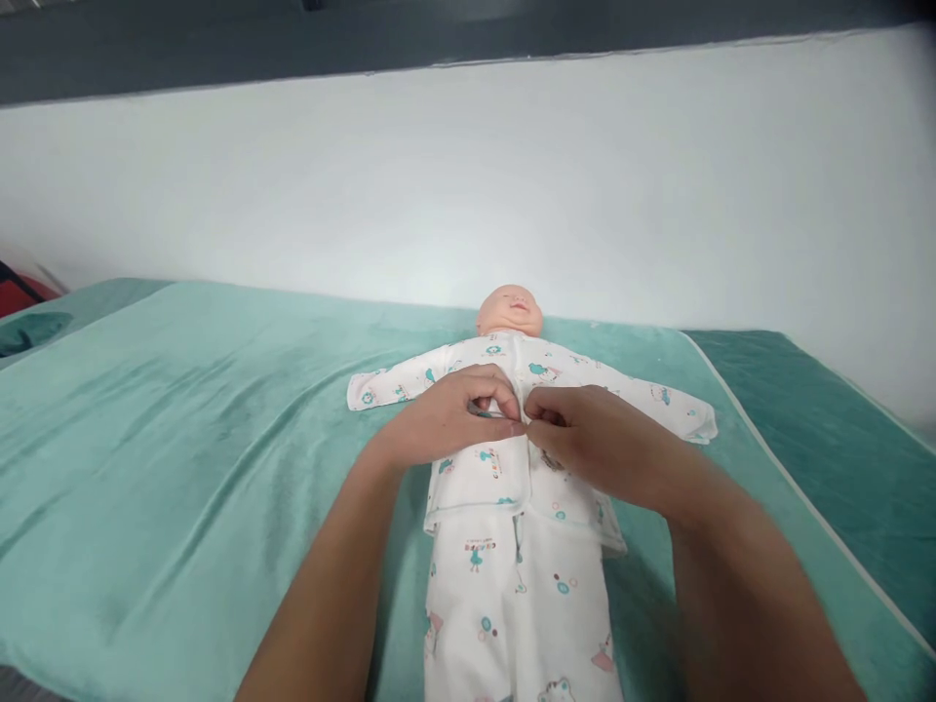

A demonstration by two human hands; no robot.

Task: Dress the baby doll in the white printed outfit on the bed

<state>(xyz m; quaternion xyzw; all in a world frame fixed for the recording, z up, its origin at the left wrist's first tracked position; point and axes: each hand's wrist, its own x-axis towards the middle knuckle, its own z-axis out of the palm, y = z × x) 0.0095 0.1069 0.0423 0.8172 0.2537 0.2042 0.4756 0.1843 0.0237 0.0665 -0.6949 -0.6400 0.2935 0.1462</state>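
A baby doll (510,310) lies on its back, dressed in a white printed baby jacket (479,478) and matching pants (475,595). Both sleeves stretch out to the sides. My left hand (464,409) pinches one front edge of the jacket at mid-chest, thumb and forefinger closed. Right beside it, my right hand (577,424) is closed in a pinch on the other front edge, its fingertips meeting those of the left. Whatever fastener lies between the fingertips is hidden. Below the hands the jacket front hangs apart slightly at the hem.
The doll rests on a light green blanket (219,409) with soft wrinkles. A darker green cover (826,429) shows at the right. Behind stands a white wall (409,195) with a dark band (439,39) above. Something red (19,292) sits at the far left edge.
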